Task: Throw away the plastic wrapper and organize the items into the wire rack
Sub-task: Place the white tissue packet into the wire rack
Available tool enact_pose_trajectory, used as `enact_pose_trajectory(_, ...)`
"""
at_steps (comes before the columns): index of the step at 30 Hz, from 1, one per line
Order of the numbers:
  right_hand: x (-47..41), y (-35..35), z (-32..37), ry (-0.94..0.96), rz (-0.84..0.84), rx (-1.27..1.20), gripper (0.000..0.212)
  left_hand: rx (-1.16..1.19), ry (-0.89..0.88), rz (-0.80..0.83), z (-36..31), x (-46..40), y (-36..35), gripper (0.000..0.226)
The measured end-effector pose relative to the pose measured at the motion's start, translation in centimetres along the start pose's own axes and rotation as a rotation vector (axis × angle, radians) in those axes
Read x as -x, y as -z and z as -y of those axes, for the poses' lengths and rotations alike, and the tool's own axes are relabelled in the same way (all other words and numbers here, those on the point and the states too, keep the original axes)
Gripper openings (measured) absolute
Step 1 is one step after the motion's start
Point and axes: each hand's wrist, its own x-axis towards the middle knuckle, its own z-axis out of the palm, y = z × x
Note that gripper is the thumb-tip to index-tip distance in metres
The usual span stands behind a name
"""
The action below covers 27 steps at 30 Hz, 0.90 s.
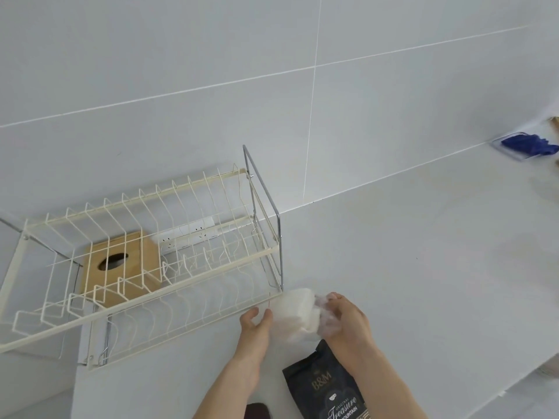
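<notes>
A white block in clear plastic wrapper [298,309] is held just off the right front corner of the cream two-tier wire rack [157,261]. My left hand [257,320] touches its left side with fingers spread. My right hand [341,316] grips the crinkled wrapper on its right side. A black coffee bag [329,385] lies on the counter under my right wrist. A wooden tissue box [121,264] stands on the rack's lower tier.
A dark red object [257,411] shows at the bottom edge between my arms. A white power strip [190,234] lies behind the rack by the tiled wall. A blue cloth on a clear tray [526,146] sits far right. The counter edge runs along the lower right.
</notes>
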Motion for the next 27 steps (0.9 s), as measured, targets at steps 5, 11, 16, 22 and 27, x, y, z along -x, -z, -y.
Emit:
enact_pose_trajectory(5, 0.9, -0.3, -0.5, -0.041, 0.066, 0.018, 0.026, 0.036, 0.053, 0.032, -0.1, 0.8, 3.0, 0.036)
enact_pose_trajectory(11, 2.0, -2.3, -1.1, -0.089, 0.175, 0.114, 0.027, 0.217, 0.004, 0.122, 0.1, 2.5, 6.1, 0.031)
enact_pose_trajectory(16, 2.2, -4.9, -1.8, -0.091, 0.245, 0.224, 0.027, 0.336, -0.158, 0.078, -0.3, 3.4, 9.0, 0.026)
enact_pose_trajectory(22, 3.7, -7.9, -2.9, -0.076, 0.388, 0.410, 0.042, 0.350, -0.339, -0.062, -1.2, 4.6, 11.6, 0.027)
enact_pose_trajectory(27, 4.0, -9.3, -3.3, -0.014, 0.457, 0.417, 0.037, 0.368, -0.338, -0.089, -1.0, 5.0, 12.8, 0.025)
